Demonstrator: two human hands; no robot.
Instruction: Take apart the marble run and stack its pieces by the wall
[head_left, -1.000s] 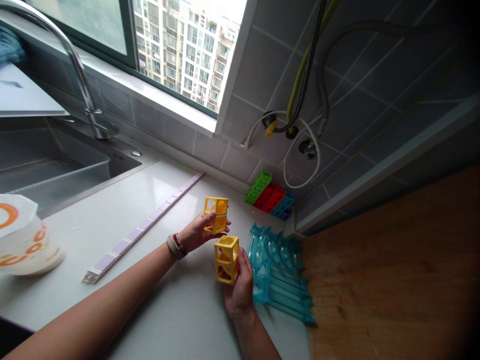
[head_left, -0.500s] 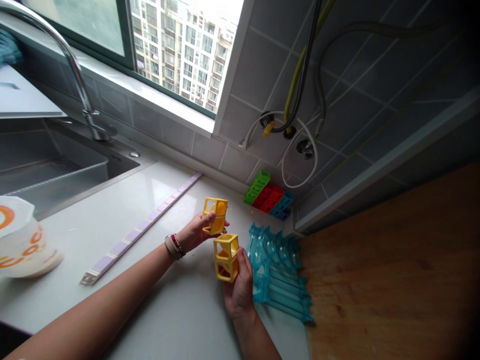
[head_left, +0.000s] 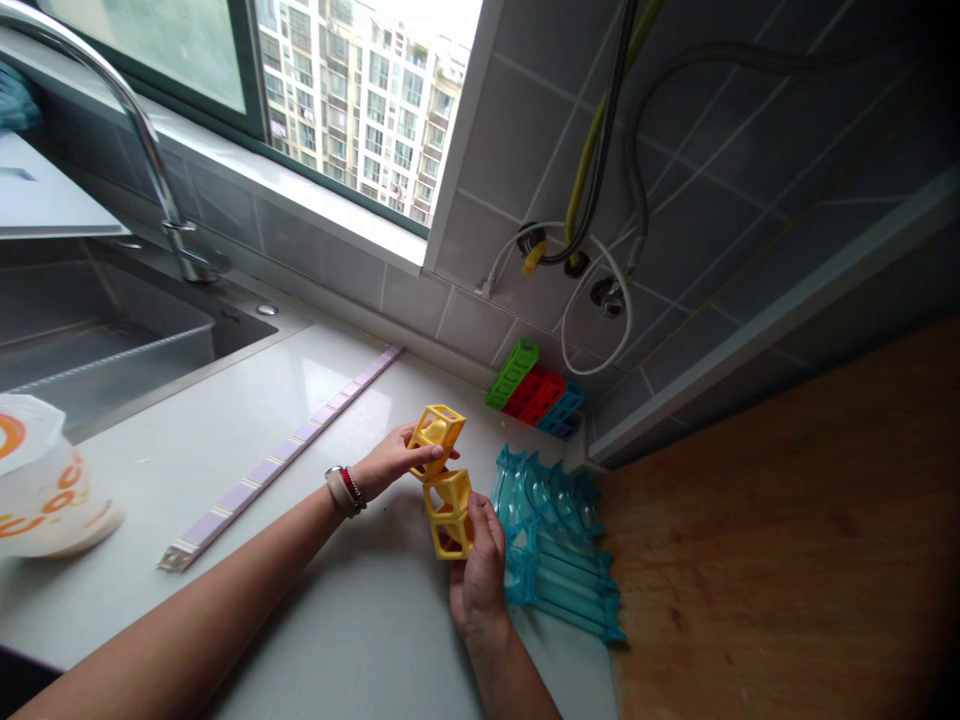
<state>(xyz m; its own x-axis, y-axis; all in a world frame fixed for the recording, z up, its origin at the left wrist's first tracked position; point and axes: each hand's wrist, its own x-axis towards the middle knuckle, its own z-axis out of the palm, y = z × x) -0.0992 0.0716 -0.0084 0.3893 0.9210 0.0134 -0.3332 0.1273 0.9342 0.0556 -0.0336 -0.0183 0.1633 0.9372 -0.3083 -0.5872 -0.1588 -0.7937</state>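
My left hand is closed on a yellow open-frame block, tilted, with a rounded yellow piece inside it. Just below, my right hand grips a second yellow open-frame block made of two stacked cells. The lower end of the left block meets the top of the right one; whether they are joined I cannot tell. Beside my right hand lie clear teal plastic track pieces. Green, red and blue open-frame blocks stand in a row against the tiled wall.
A long pale purple strip lies across the white counter. At left are a paper-lidded cup, a sink and a faucet. A wooden surface borders the counter's right side. Cables hang on the wall.
My left hand has turned its yellow block to a tilt and lowered its end onto the right block. The right hand has shifted only slightly.
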